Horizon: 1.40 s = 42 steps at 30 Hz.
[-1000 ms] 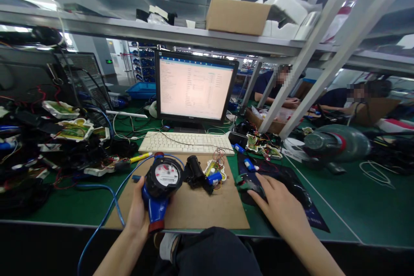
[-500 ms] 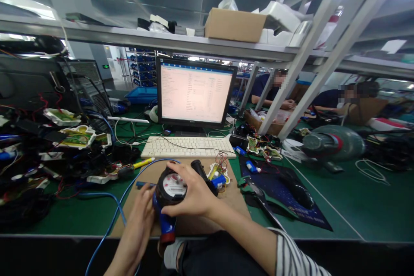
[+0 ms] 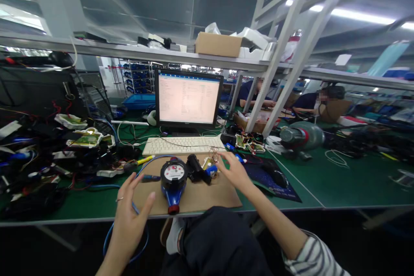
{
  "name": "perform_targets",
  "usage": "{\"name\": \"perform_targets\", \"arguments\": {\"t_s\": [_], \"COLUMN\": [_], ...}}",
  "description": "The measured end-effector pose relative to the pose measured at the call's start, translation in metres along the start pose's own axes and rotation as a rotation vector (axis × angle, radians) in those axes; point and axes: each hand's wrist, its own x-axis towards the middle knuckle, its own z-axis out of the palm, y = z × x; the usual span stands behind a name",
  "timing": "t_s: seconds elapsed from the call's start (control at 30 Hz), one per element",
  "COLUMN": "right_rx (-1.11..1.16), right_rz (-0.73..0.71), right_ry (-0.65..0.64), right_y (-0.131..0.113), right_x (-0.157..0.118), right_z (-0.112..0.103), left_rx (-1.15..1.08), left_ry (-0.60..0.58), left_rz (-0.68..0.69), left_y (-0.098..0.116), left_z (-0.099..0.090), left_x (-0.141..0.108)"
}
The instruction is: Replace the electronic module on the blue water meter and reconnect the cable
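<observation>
1. The left hand [image 3: 129, 208] is in the air with fingers spread, gripping nothing; it is just left of a blue-bodied meter with a round white dial and black collar [image 3: 174, 181].
2. That meter rests upright, dial up, on a flat brown cardboard sheet [image 3: 207, 200] upon the green-topped bench [image 3: 355, 181].
3. The right hand [image 3: 235, 173] reaches beside a blue cylindrical battery [image 3: 212, 170]; whether its fingertips grip anything cannot be told.

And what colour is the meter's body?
Blue; the meter's body shows best in the head view.
</observation>
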Motion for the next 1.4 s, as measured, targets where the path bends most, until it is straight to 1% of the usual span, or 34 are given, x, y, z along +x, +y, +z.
{"name": "perform_targets", "arguments": {"t_s": [0.07,0.17,0.23,0.3,0.37,0.43,0.5,0.57,0.7,0.8,0.87,0.93,1.0,1.03,1.1,1.13,1.2,1.27,1.3,1.33,1.4], "right_rx": [-0.067,-0.099,-0.098,-0.078,-0.042,0.011,0.081,0.168,0.393,0.565,0.709,0.942,1.15,1.204,1.214,1.208,1.182,1.1,1.033,0.95,0.76], "right_rz": [0.017,-0.028,-0.081,-0.128,-0.156,-0.167,-0.159,-0.125,-0.025,0.029,0.08,0.192,0.319,0.366,0.405,0.416,0.439,0.406,0.352,0.279,0.127], "right_ry": [-0.011,-0.092,-0.161,-0.227,-0.273,-0.295,-0.295,-0.269,-0.164,-0.103,-0.077,-0.03,0.028,0.047,0.055,0.033,-0.044,-0.117,-0.122,-0.106,-0.064], "right_y": [0.014,0.013,0.007,0.003,0.003,0.008,0.015,0.024,0.039,0.044,0.043,0.042,0.04,0.039,0.036,0.034,0.026,0.016,0.01,0.003,-0.009], "right_x": [-0.012,-0.019,-0.014,-0.005,0.007,0.019,0.031,0.043,0.066,0.081,0.09,0.099,0.106,0.109,0.111,0.111,0.108,0.103,0.101,0.1,0.098], "right_z": [-0.003,0.007,0.016,0.022,0.023,0.021,0.014,0.006,-0.01,-0.019,-0.024,-0.029,-0.032,-0.033,-0.032,-0.03,-0.025,-0.02,-0.017,-0.014,-0.01], "left_rx": [0.039,0.093,0.151,0.232,0.323,0.405,0.46,0.476,0.44,0.377,0.297,0.168,-0.013,-0.112,-0.279,-0.354,-0.544,-0.779,-0.883,-0.956,-1.002], "left_ry": [-0.021,-0.121,-0.219,-0.329,-0.459,-0.594,-0.712,-0.796,-0.921,-1.041,-1.098,-1.102,-1.065,-1.042,-1.005,-0.992,-0.958,-0.902,-0.876,-0.858,-0.859], "left_rz": [0.062,0.185,0.232,0.247,0.252,0.249,0.223,0.187,0.116,0.011,-0.079,-0.174,-0.28,-0.337,-0.439,-0.496,-0.662,-0.857,-0.935,-0.984,-1.004], "left_y": [0.014,0.038,0.052,0.065,0.073,0.079,0.082,0.082,0.074,0.064,0.058,0.055,0.054,0.055,0.055,0.055,0.053,0.049,0.047,0.045,0.042], "left_z": [-0.003,0.006,0.018,0.03,0.041,0.051,0.064,0.08,0.123,0.15,0.159,0.158,0.149,0.142,0.129,0.123,0.115,0.112,0.111,0.111,0.111], "left_x": [0.0,0.008,0.019,0.031,0.044,0.058,0.073,0.087,0.115,0.133,0.147,0.163,0.177,0.183,0.19,0.191,0.187,0.18,0.177,0.173,0.169]}}
